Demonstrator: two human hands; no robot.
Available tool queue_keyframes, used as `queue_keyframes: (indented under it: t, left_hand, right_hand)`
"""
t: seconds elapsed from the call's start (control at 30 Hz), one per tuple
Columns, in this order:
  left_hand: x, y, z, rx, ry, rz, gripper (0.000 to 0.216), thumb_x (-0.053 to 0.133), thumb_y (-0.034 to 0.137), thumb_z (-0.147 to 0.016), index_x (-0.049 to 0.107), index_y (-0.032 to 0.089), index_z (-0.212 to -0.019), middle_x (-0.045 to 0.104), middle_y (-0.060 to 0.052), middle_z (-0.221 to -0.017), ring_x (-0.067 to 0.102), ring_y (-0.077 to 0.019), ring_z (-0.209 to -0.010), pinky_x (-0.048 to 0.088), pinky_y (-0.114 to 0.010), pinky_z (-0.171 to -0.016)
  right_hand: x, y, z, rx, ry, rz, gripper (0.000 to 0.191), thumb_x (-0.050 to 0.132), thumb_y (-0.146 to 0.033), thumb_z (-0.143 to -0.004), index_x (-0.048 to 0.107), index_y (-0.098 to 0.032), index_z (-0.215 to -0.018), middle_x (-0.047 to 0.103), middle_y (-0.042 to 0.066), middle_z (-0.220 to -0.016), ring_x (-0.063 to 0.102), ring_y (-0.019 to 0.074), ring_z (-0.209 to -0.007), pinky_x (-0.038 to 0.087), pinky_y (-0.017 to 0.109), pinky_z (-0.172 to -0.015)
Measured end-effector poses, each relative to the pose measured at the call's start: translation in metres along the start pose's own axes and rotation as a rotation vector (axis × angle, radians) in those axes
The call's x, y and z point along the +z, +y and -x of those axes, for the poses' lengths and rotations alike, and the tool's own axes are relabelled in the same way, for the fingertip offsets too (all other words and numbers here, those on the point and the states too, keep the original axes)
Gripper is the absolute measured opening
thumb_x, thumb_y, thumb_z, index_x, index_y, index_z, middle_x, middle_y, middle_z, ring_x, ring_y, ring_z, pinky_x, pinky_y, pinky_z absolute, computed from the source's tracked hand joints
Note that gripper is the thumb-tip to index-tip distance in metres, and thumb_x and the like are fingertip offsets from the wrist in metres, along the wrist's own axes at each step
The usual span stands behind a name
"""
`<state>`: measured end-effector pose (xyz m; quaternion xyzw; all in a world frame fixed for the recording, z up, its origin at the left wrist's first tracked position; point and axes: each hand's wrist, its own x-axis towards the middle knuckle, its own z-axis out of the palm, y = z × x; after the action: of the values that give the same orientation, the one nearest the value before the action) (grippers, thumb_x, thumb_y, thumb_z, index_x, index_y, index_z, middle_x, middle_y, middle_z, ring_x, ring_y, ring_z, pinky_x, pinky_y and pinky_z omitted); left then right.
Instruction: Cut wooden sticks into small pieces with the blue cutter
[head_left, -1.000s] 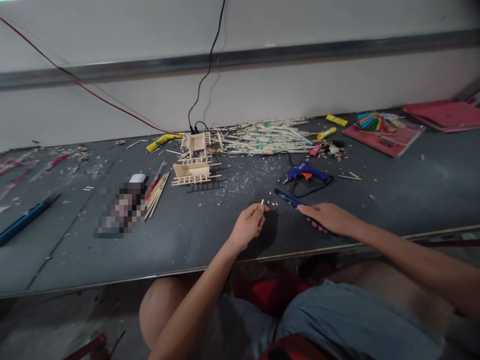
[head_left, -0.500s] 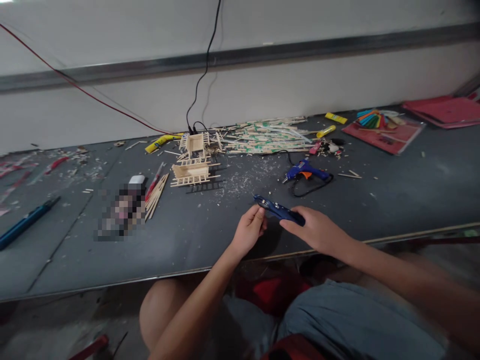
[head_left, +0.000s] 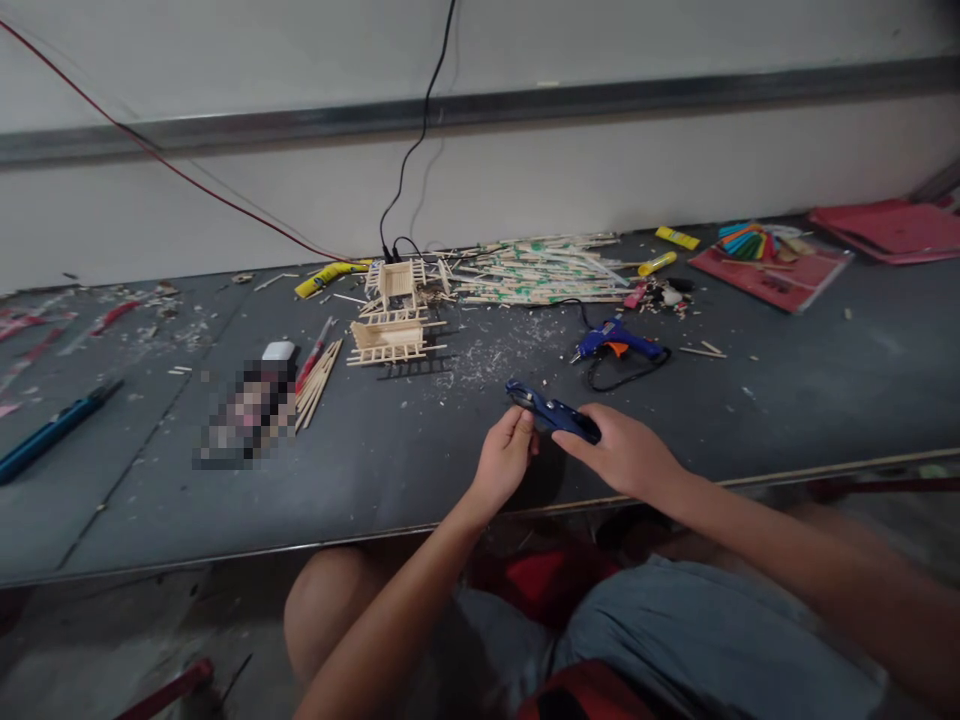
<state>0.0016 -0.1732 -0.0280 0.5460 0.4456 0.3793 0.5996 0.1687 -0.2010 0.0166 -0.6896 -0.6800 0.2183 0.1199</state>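
Note:
My right hand (head_left: 637, 455) is wrapped round the handles of a blue plier-like hand tool (head_left: 553, 412), held above the table near its front edge. The tool's head points up and to the left. My left hand (head_left: 502, 455) is closed in a pinch right at that head; whatever its fingers hold is too small or hidden to make out. Beyond the tool lies a blue glue gun (head_left: 619, 340) with an orange trigger. Two small structures of thin wooden sticks stand farther left, a nearer one (head_left: 390, 340) and a farther one (head_left: 400, 282).
Many sticks (head_left: 540, 275) lie heaped against the wall. A small bundle of sticks (head_left: 319, 385) rests beside a blurred-out object (head_left: 247, 405). A teal cutter knife (head_left: 56, 432) is at far left. Red folders (head_left: 889, 232) lie at back right. Scraps dot the grey table (head_left: 420, 450).
The view has shifted slightly. Both hands stay together at the blue tool, whose angle differs a little. Nothing has visibly been let go or picked up.

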Motion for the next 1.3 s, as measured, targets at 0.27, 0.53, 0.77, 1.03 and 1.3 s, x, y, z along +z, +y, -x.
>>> queue_keyframes:
  t: [0.27, 0.53, 0.77, 1.03, 1.3]
  left_hand:
    - [0.0, -0.001, 0.0, 0.012, 0.04, -0.029, 0.035, 0.035, 0.049, -0.086, 0.043, 0.018, -0.072, 0.042, 0.005, -0.052, 0.038, -0.0062, -0.047, 0.032, -0.018, -0.049]
    - [0.001, 0.001, -0.001, -0.011, 0.061, 0.013, 0.034, 0.038, 0.049, -0.084, 0.049, 0.017, -0.082, 0.042, 0.006, -0.052, 0.037, -0.0056, -0.044, 0.03, -0.018, -0.045]
    - [0.002, 0.002, -0.002, -0.071, 0.08, 0.146, 0.034, 0.042, 0.049, -0.082, 0.051, 0.017, -0.09, 0.038, 0.008, -0.049, 0.033, -0.0047, -0.038, 0.026, -0.017, -0.037]
    - [0.004, 0.001, -0.003, -0.147, 0.067, 0.202, 0.031, 0.044, 0.047, -0.082, 0.052, 0.018, -0.091, 0.038, 0.007, -0.049, 0.031, -0.0043, -0.036, 0.022, -0.015, -0.033]
    - [0.023, 0.008, -0.005, -0.231, 0.089, 0.212, 0.031, 0.044, 0.047, -0.081, 0.051, 0.018, -0.09, 0.037, 0.007, -0.05, 0.028, -0.0037, -0.036, 0.019, -0.014, -0.033]
  right_hand:
    - [0.003, 0.001, -0.009, -0.056, -0.015, 0.091, 0.055, 0.031, -0.067, -0.079, 0.059, -0.021, -0.09, 0.066, 0.007, -0.085, 0.061, 0.0229, -0.082, 0.037, 0.027, -0.064]
    - [-0.002, 0.001, -0.017, -0.05, -0.043, 0.203, 0.06, 0.028, -0.07, -0.077, 0.06, -0.02, -0.083, 0.067, 0.007, -0.078, 0.062, 0.0228, -0.075, 0.034, 0.027, -0.057]
    - [-0.004, 0.0, -0.027, -0.073, -0.083, 0.238, 0.064, 0.024, -0.072, -0.077, 0.061, -0.019, -0.072, 0.066, 0.008, -0.07, 0.062, 0.0227, -0.071, 0.033, 0.027, -0.057]
    - [-0.007, 0.002, -0.029, -0.059, -0.135, 0.208, 0.067, 0.022, -0.073, -0.076, 0.061, -0.019, -0.069, 0.066, 0.008, -0.07, 0.06, 0.0198, -0.064, 0.031, 0.026, -0.053]
    - [-0.019, 0.027, -0.023, -0.053, -0.167, 0.196, 0.065, 0.022, -0.071, -0.078, 0.06, -0.019, -0.065, 0.065, 0.009, -0.068, 0.059, 0.0198, -0.063, 0.03, 0.026, -0.052]
